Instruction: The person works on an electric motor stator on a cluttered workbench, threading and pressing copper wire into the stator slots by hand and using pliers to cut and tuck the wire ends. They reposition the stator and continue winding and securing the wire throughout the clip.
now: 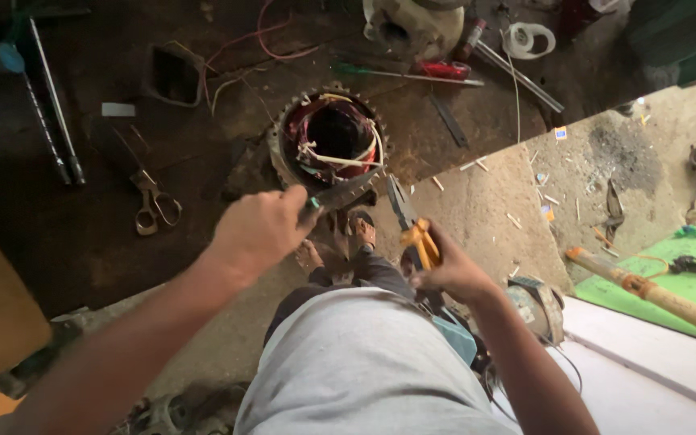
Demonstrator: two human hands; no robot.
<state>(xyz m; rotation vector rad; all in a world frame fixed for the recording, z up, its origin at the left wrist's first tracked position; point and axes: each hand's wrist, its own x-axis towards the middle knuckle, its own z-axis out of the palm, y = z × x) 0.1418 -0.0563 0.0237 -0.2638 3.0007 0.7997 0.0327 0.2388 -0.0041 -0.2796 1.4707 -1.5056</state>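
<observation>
A round motor stator (330, 138) with red copper windings and pale ties stands on a dark, oily workbench (90, 234). My left hand (259, 229) grips a dark flat tool (346, 192) with a green handle end, its tip resting at the stator's near rim. My right hand (449, 270) holds orange-handled pliers (412, 225), jaws pointing up toward the stator but apart from it. My grey shorts and sandalled feet show below.
Scissors (153, 203) lie left of the stator. Screwdrivers (412, 72), a tape roll (529, 39), metal rods (51, 105) and red wire are on the bench. A wooden-handled tool (654, 294) lies on a green mat at right, on the concrete floor.
</observation>
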